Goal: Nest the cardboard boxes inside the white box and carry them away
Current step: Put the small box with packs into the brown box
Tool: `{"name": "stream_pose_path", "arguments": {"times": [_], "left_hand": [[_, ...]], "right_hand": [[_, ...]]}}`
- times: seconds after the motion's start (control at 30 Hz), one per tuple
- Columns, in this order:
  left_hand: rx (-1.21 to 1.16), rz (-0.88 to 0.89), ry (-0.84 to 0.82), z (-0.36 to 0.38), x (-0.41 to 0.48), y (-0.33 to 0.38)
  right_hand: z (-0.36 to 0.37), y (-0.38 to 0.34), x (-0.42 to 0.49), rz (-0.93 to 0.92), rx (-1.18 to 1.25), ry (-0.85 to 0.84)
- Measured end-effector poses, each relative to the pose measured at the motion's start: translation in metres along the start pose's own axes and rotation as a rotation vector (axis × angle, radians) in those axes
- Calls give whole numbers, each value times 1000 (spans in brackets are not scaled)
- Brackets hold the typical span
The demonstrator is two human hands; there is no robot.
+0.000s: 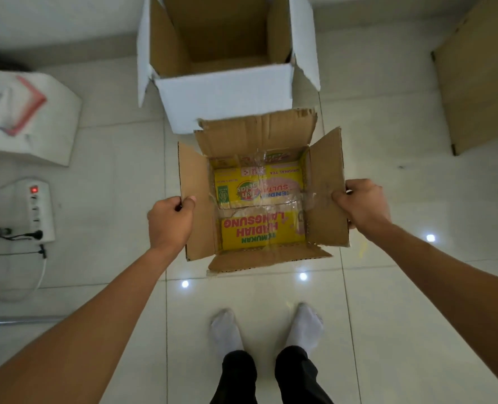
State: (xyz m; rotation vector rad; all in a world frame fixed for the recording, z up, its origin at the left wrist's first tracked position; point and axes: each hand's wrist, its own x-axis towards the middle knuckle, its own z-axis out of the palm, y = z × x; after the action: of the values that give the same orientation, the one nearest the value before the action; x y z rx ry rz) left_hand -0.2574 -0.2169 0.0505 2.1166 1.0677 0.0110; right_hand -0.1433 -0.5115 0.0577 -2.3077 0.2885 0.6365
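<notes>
- Firmly, the left hand [170, 221] pinches the left side flap of the brown cardboard box [326, 193], thumb on top of the flap and fingers curled under its edge.
- The right hand [364, 204] is clenched on the outer edge of the right side flap, thumb pressing the inner face.
- Between both outstretched arms the carton is open, its four flaps spread outward; strips of clear tape cling to the flaps.
- Inside it, yellow printed cardboard [260, 211] with red and green lettering covers the bottom; whether that is a smaller box or the carton's own folded flaps cannot be told.
- Just beyond the carton's far flap stands the white box [227, 100] on the tiled floor [402, 316], open at the top, brown inside, its white side flaps standing up.
- Near the frame's lower edge, the person's feet in white socks [225, 330] stand on the tiles, just behind the carton.
- At the floor's left edge lies a white power strip [39, 208] with a red switch lit and a black plug in it.
- At the right edge stands a light wooden panel [481, 83].
</notes>
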Motion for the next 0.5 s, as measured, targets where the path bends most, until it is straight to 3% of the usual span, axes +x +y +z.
{"name": "stream_pose_path", "arguments": {"times": [0.5], "left_hand": [[-88, 195, 178, -100, 90, 136]], "right_hand": [[-83, -179, 42, -259, 23, 69]]}}
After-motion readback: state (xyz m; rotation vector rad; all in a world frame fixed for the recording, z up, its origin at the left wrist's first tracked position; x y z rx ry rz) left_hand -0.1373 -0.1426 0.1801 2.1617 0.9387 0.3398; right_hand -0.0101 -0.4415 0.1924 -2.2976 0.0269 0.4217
